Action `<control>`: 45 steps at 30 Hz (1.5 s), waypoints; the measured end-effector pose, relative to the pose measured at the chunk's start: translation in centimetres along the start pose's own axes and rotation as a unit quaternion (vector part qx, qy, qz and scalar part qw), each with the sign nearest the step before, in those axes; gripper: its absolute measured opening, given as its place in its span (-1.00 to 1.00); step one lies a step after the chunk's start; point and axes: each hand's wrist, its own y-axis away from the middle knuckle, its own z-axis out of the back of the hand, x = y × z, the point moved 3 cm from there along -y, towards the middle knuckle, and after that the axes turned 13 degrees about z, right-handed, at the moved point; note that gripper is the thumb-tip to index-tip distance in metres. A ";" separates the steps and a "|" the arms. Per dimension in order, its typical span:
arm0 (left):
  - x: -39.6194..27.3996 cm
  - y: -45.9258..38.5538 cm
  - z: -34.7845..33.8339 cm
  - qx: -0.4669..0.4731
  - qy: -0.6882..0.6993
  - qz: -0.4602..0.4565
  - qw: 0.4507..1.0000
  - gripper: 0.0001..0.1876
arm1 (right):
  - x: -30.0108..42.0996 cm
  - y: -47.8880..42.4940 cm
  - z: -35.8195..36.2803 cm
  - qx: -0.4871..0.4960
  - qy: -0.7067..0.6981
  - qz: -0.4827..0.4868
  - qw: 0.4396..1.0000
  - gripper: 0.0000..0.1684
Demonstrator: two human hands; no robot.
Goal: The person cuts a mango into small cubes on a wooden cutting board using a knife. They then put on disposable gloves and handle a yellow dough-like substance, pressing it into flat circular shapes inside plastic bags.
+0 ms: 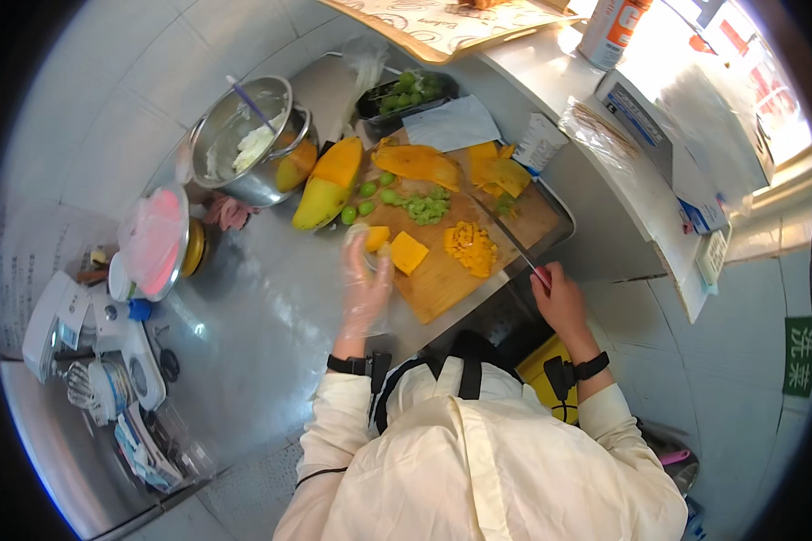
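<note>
My left hand [367, 291], in a clear plastic glove, is at the left edge of a wooden cutting board [433, 301]. Its blurred fingers are apart beside a mango piece [377, 237]; a squarish mango slab [409, 253] lies just right of them. In my bare right hand [560, 301] is the red handle of a knife [514, 241], its blade slanting over the board's right side. Diced mango [471, 249] and chopped green grapes [427, 207] sit in separate heaps. Whole green grapes [367, 190], a cut mango [329, 184] and mango peels [416, 163] lie behind.
A steel pot [243, 135] with white cream and a spatula stands back left. Behind the board is a black tray of green grapes [413, 91]. A kitchen scale [132, 358] and a whisk [81, 384] are far left. A raised ledge [548, 74] runs along the right.
</note>
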 end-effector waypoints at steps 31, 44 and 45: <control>2.1 3.8 -1.0 0.255 0.286 0.424 0.821 -0.45 | -1.8 5.0 0.6 0.076 -0.087 0.036 0.993 -0.69; -5.2 5.6 -6.0 0.222 -0.141 0.090 0.961 -0.33 | 1.8 5.5 -0.8 0.147 0.029 0.156 0.976 -0.74; -5.5 5.6 -5.8 0.206 -0.166 0.078 0.961 -0.33 | 1.9 5.5 -0.7 0.146 0.031 0.151 0.977 -0.74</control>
